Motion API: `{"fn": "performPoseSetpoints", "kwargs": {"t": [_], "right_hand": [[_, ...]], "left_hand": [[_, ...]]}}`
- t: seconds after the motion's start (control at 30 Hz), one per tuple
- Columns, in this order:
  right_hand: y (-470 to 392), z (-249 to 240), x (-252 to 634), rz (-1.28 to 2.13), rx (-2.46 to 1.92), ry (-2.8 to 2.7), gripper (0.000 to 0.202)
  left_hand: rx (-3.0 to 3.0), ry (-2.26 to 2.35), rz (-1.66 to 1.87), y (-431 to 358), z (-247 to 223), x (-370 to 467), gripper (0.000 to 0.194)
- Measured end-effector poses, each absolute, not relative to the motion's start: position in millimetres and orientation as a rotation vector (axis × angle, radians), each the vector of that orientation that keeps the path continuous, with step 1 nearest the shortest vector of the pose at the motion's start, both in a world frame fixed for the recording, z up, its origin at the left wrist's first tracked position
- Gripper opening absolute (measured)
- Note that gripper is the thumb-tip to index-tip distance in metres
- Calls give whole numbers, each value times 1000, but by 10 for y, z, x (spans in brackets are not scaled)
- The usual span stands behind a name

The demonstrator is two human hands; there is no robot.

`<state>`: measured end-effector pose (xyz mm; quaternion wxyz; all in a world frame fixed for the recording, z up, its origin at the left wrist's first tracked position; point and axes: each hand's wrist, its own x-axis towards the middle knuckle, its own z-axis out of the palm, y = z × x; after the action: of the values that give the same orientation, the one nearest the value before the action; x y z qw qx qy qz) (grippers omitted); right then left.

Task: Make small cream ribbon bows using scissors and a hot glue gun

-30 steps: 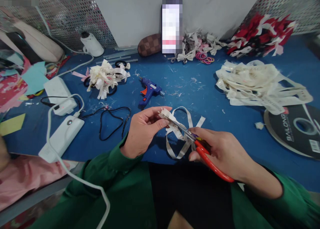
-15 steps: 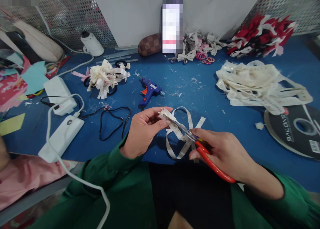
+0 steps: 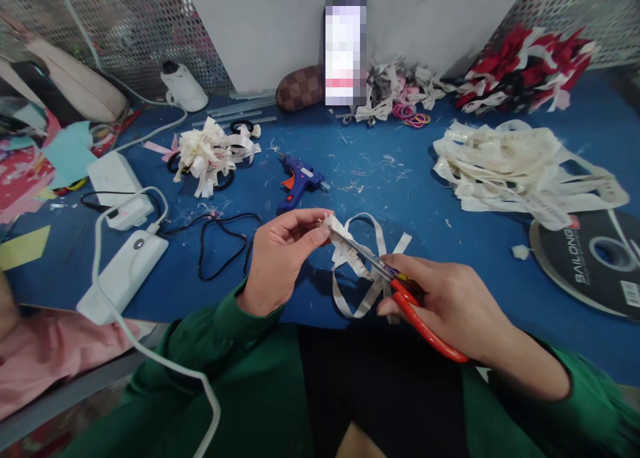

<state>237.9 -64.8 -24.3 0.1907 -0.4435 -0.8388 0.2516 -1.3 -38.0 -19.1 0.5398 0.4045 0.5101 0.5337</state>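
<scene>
Between its thumb and fingers my left hand (image 3: 283,258) pinches one end of a white ribbon (image 3: 350,251), which lies in folds in front of me. More of the ribbon curls in loops on the blue tabletop beneath. My right hand (image 3: 445,305) grips red-handled scissors (image 3: 420,323), whose blades point up and left and lie along the held ribbon. Whether the blades are fully closed is hard to make out. Just beyond my left hand lies a blue glue gun (image 3: 300,180) with an orange trigger.
To the right are a pile of cream ribbon (image 3: 505,165) and a black ribbon spool (image 3: 575,271). A heap of ribbon bows (image 3: 207,155) lies left of the glue gun. White power blocks (image 3: 125,278) and cables occupy the left. A phone (image 3: 345,55) stands at the back; a co-worker's pink sleeve (image 3: 60,358) shows at left.
My left hand has shifted slightly left, now nearer the ribbon's tip, and more of the folded ribbon shows beside the scissor blades. My right hand has barely moved.
</scene>
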Motion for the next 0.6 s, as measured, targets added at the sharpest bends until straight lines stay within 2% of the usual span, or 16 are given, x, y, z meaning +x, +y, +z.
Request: {"fn": "performPoseSetpoints", "kwargs": {"t": [0.33, 0.6], "right_hand": [[-642, -240, 2371, 600, -1256, -2388, 45], [-639, -242, 2372, 726, -1295, -2376, 40]], "left_hand": [[1013, 1283, 1273, -380, -182, -26, 20], [1046, 1267, 1175, -392, -180, -46, 28]]}}
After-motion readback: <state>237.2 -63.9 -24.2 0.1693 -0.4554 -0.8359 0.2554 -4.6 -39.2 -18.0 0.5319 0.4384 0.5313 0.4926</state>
